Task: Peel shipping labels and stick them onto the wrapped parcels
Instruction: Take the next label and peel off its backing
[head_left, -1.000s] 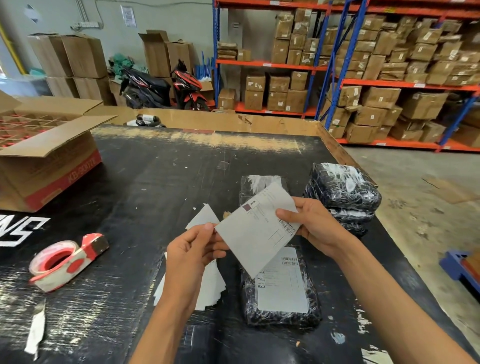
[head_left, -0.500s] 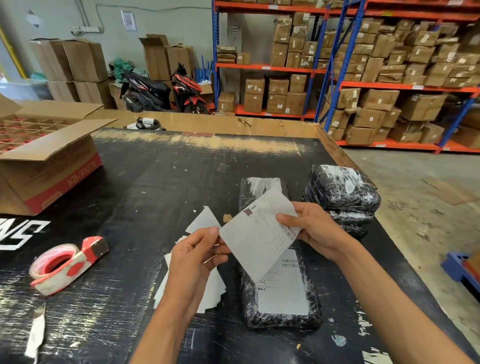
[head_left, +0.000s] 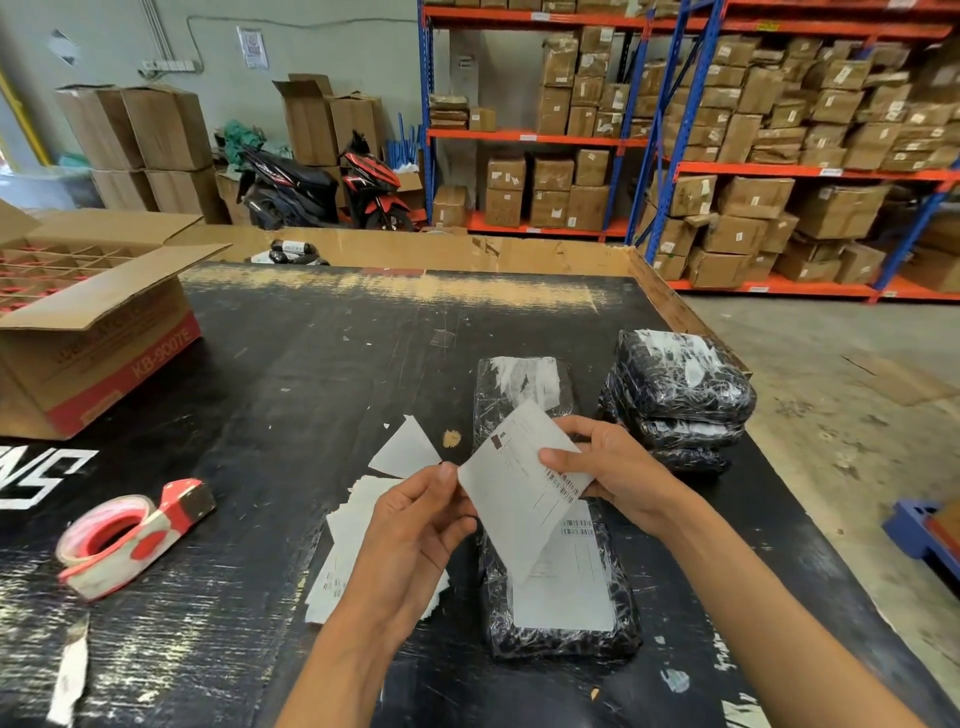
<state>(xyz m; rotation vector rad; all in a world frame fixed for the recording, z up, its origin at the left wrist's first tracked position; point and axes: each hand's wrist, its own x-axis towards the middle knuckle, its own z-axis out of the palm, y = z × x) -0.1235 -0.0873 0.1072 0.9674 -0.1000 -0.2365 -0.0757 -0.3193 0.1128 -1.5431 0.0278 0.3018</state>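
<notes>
I hold a white shipping label (head_left: 519, 499) in the air over the black table (head_left: 311, 374). My left hand (head_left: 415, 530) pinches its left corner and my right hand (head_left: 613, 467) pinches its right edge by the barcode. Under the label lies a black wrapped parcel (head_left: 561, 639) with a label stuck on top. A second wrapped parcel (head_left: 519, 384) lies just beyond it. To the right is a stack of black wrapped parcels (head_left: 680, 395). A pile of loose labels (head_left: 353, 540) lies under my left hand.
A red tape dispenser (head_left: 130, 535) lies at the left. An open cardboard box (head_left: 88, 332) with dividers stands at the far left. A raised wooden rim (head_left: 467, 249) borders the table's far side. Shelves of cartons and a parked motorbike (head_left: 322, 187) stand behind.
Both hands and the label stay in nearly the same place. My left fingers have shifted slightly at the label's left corner.
</notes>
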